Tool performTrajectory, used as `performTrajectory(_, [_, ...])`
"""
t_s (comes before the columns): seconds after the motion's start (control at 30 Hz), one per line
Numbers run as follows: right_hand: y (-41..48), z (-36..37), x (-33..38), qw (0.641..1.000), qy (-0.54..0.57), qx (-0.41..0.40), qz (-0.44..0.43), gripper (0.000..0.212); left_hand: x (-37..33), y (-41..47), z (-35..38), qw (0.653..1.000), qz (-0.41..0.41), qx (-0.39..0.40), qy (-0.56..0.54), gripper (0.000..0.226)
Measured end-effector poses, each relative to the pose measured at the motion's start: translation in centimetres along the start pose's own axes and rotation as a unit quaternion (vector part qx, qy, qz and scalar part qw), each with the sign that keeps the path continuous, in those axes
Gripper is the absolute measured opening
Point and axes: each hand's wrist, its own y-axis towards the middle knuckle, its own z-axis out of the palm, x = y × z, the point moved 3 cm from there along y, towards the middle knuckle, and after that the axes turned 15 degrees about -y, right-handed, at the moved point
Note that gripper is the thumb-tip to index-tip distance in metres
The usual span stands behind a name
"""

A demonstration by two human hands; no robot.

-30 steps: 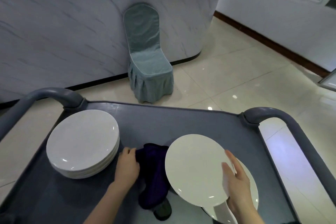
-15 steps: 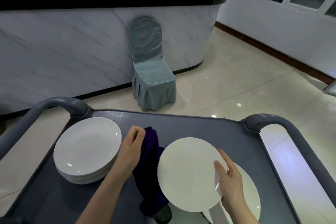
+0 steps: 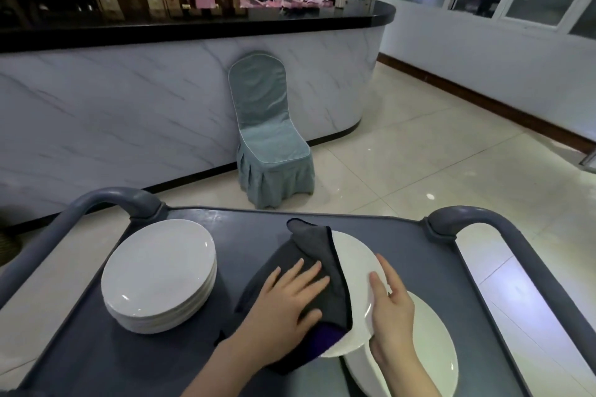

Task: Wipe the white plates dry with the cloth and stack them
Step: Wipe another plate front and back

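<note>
A white plate (image 3: 356, 271) is held tilted above the grey cart top (image 3: 251, 229). My right hand (image 3: 392, 313) grips its right rim, thumb on the face. A dark grey and purple cloth (image 3: 317, 255) covers the plate's left half. My left hand (image 3: 287, 306) presses flat on the cloth with fingers spread. A stack of white plates (image 3: 159, 271) sits at the cart's left. More white plates (image 3: 429, 351) lie under my right hand at the right.
The cart has raised grey handles at the left (image 3: 109, 200) and right (image 3: 477, 219). Beyond it stand a teal-covered chair (image 3: 267, 142) and a marble-fronted counter (image 3: 129, 106). Tiled floor (image 3: 435, 171) extends to the right.
My left hand lifted the cloth from the cart and laid it over the plate's face. The plate stays in my right hand. The camera tilted up.
</note>
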Motion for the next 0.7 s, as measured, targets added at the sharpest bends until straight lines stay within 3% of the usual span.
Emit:
performTrajectory(0.17, [-0.4, 0.3, 1.3, 0.999, -0.019, -0.009, -0.028, 0.029, -2.0, -1.5, 2.1, 0.998, 0.031, 0.056, 0.017, 0.065])
performTrajectory(0.27, [-1.3, 1.2, 1.6, 0.998, -0.046, 0.009, -0.051, 0.027, -2.8, -0.3, 1.8, 0.999, 0.04, 0.028, 0.0, 0.063])
performTrajectory(0.4, [-2.1, 1.9, 1.9, 0.998, -0.01, 0.022, -0.051, 0.026, -0.9, 1.7, 0.3, 0.996, -0.037, -0.051, 0.064, 0.071])
performTrajectory(0.53, [-0.6, 0.5, 2.8, 0.998, 0.006, -0.023, -0.056, 0.027, 1.3, 1.3, -0.9, 0.987, -0.106, -0.064, 0.103, 0.064])
performTrajectory(0.7, [0.6, -0.7, 3.3, 0.996, 0.044, -0.066, -0.039, 0.028, -0.2, -1.1, 0.3, 0.998, -0.035, -0.009, 0.046, 0.06])
